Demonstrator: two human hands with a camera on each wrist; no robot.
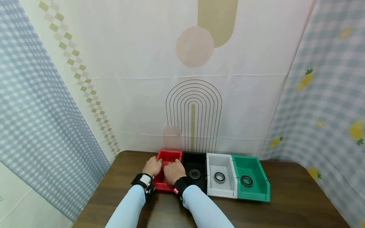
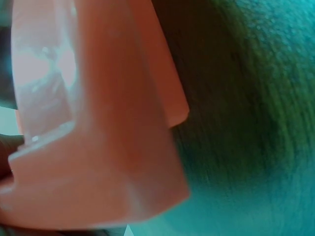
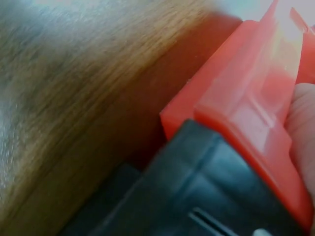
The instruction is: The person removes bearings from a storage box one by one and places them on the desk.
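At the left end of a row of bins, both hands are on a red plastic bin (image 1: 170, 155). My left hand (image 1: 153, 166) grips its left rim, the fingers bent over the edge. On the right side wall, my right hand (image 1: 174, 172) holds with curled fingers; the fingertips are partly hidden inside the bin. In the left wrist view the red bin (image 2: 113, 123) fills much of the picture, a bit of finger showing at the left edge. The right wrist view shows the red bin (image 3: 236, 108) against the black bin (image 3: 197, 167), with part of a finger at the right.
Beside the red bin stand a black bin (image 1: 188, 158), a white bin (image 1: 211, 188) and a green bin (image 1: 248, 161). Each holds one ring-shaped bearing, such as the one in the white bin (image 1: 219, 181). They stand on a brown wooden table (image 1: 296, 196) before hanging cloths (image 1: 142, 104).
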